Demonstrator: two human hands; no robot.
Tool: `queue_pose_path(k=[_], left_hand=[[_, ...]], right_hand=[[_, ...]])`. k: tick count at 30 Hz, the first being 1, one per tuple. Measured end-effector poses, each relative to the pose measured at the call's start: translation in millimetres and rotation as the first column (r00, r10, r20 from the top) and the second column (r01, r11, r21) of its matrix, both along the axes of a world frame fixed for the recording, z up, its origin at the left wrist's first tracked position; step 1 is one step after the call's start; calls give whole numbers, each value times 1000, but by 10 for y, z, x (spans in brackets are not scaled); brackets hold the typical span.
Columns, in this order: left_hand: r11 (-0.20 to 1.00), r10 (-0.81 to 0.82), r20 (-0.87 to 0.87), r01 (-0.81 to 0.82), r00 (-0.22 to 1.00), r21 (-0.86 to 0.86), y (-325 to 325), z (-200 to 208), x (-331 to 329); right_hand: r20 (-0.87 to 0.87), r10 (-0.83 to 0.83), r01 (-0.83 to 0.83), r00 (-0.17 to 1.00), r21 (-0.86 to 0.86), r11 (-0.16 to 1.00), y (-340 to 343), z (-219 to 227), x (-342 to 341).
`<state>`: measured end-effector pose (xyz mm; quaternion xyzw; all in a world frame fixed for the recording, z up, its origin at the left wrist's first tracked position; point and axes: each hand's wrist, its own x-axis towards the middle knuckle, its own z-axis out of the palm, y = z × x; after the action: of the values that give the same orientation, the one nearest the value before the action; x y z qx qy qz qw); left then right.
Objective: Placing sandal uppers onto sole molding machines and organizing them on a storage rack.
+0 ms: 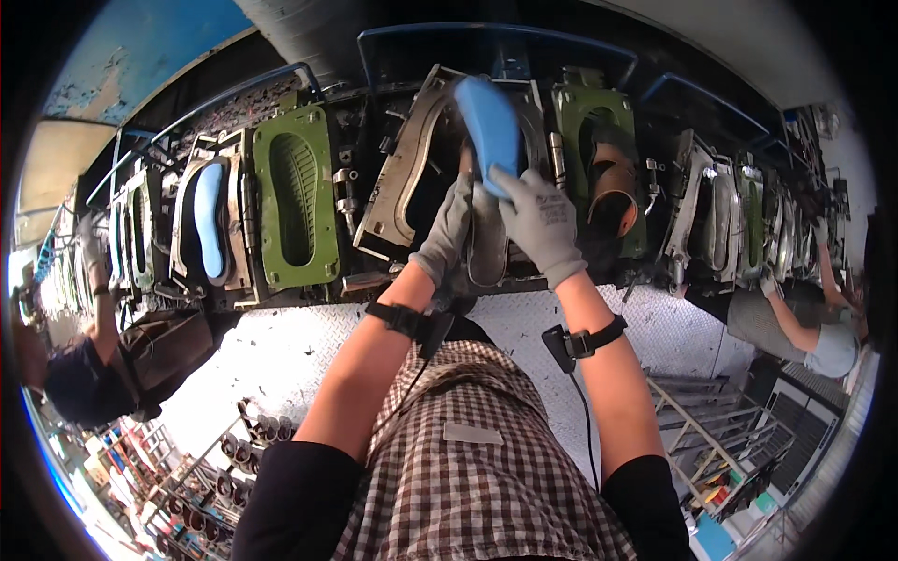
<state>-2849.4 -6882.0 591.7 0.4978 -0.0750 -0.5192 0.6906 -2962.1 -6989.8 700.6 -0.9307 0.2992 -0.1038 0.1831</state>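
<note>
A blue, sole-shaped piece (488,126) stands tilted above the open mould in front of me, its upper end blurred by motion. My gloved right hand (544,222) is closed on its lower end, thumb and fingers pinching the edge. Below it lies a grey metal sole-shaped form (487,245). My gloved left hand (447,229) rests at the left side of this form, fingers stretched upward along it; their tips are partly hidden. A worn metal mould frame (404,178) with a foot-shaped opening leans just left of that hand.
A green mould (296,196) and another blue sole-shaped piece (209,220) are on the left. Beside my right hand, a second green mould (599,107) holds a brown tube-like piece (613,192). A blue rail (496,28) runs behind. Co-workers (84,365) (804,327) work at both sides.
</note>
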Motion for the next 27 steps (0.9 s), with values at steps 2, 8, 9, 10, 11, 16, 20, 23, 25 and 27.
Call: queue_pose_path(k=[2, 8, 9, 10, 11, 16, 20, 23, 25, 27], left_hand=[[997, -62, -366, 44, 929, -58, 287, -30, -101], [994, -98, -31, 97, 995, -58, 475, 138, -148], [976, -157, 558, 216, 815, -42, 465, 23, -90], [989, -145, 4, 145, 989, 17, 456, -214, 13], [994, -79, -29, 81, 996, 75, 192, 50, 22], [998, 59, 5, -59, 998, -19, -47, 27, 185], [989, 145, 68, -143, 987, -29, -212, 71, 99], [995, 52, 171, -36, 984, -98, -458, 120, 215], [993, 78, 159, -62, 984, -104, -714, 125, 335], [988, 148, 78, -145, 986, -49, -855, 113, 418]], right_hand=[[23, 218, -219, 976, 5, 976, 145, -39, -131], [-58, 272, -244, 961, 290, 925, 542, 134, -613], [-5, 215, -204, 976, 307, 930, 452, 129, -573], [43, 63, -75, 997, 380, 922, 429, 140, -394], [52, -45, 28, 998, 293, 956, 304, -66, -389], [-266, -247, 361, 932, 751, 553, 60, -540, -114], [-9, -331, 283, 944, 540, 792, 291, -574, -262], [159, -347, 287, 924, 310, 906, 244, -557, -198], [231, -307, 261, 923, 212, 942, 25, -599, -76], [242, -260, 241, 935, 104, 965, -182, -605, 94]])
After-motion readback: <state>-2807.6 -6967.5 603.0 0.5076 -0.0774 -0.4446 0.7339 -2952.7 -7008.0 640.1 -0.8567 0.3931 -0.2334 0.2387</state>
